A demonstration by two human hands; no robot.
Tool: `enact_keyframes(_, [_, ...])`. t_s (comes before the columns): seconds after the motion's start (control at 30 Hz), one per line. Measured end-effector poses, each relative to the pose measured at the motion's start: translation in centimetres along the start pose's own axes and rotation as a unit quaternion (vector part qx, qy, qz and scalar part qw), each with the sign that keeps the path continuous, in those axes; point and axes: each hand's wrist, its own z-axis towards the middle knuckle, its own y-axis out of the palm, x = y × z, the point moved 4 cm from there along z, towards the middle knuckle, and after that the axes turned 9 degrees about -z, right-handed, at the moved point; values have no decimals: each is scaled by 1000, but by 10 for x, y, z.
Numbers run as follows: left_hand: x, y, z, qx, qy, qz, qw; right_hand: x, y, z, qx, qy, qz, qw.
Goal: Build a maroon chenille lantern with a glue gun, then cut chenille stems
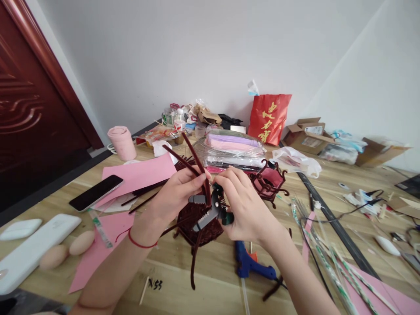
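Note:
My left hand (179,190) pinches dark red-brown pipe cleaners (194,154), whose ends point up past the fingers. In my right hand (241,203) are wire strippers (210,214) with toothed grey jaws and green handles. The jaws are apart, and the lower ends of the pipe cleaners lie between them. Below the jaws sits a dark red-brown woven piece (200,229) made of the same fuzzy stems, with legs curving outward; my hands hide part of it. A small pink-lined pipe-cleaner piece (269,180) stands beyond my right hand.
A blue glue gun (252,264) lies near my right forearm. To the left are a phone (96,192), pink sheets (141,173), two eggs (82,243) and a white power bank (39,251). Wrapped stems (232,144), a red bag (271,118) and cardboard boxes (308,135) are farther back.

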Motion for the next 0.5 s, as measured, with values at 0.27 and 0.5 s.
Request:
enact_keyframes(0.27, [4, 4, -6, -20, -13, 21, 1000, -1, -6, 0, 45, -14, -33, 998])
enact_keyframes(0.5, [-2, -1, 4, -26, -8, 74, 997, -4, 7, -15, 45, 2, -34, 998])
